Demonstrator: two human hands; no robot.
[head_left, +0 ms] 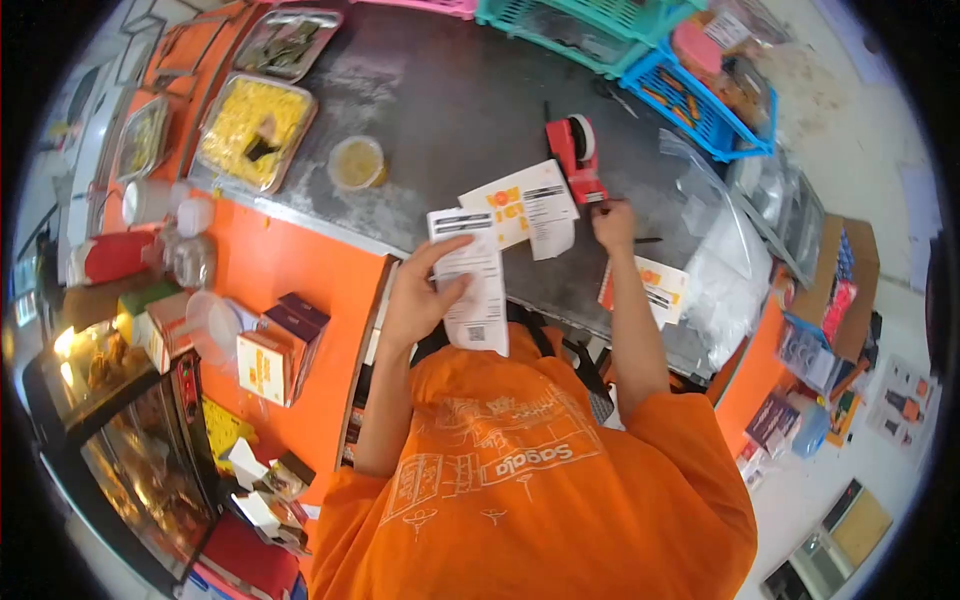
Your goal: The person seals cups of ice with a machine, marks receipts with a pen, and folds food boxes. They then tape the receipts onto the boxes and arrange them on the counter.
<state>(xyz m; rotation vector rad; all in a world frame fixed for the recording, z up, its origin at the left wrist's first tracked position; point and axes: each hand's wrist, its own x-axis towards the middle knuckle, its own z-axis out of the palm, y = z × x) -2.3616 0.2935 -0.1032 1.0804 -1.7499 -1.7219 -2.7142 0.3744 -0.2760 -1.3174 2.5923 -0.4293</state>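
My left hand point(432, 292) is closed around a long printed receipt point(474, 300), with the thumb across its front. My right hand point(613, 226) is closed in a pinch at the front end of a red tape dispenser point(574, 158) with a white roll. Whatever its fingertips hold is too small to make out. Between the hands, a white card with orange lettering point(497, 207) lies on the dark table point(430, 110), a second printed slip point(550, 225) over its right part. Another orange-lettered card point(660, 284) lies beyond my right forearm, partly hidden by it.
A lidded tub point(357, 163) and a foil tray of yellow food point(255, 130) stand to the left. Green point(560, 35) and blue baskets point(690, 105) line the back right. Clear plastic bags point(725, 290) lie at right. A lit food display case point(140, 450) stands lower left.
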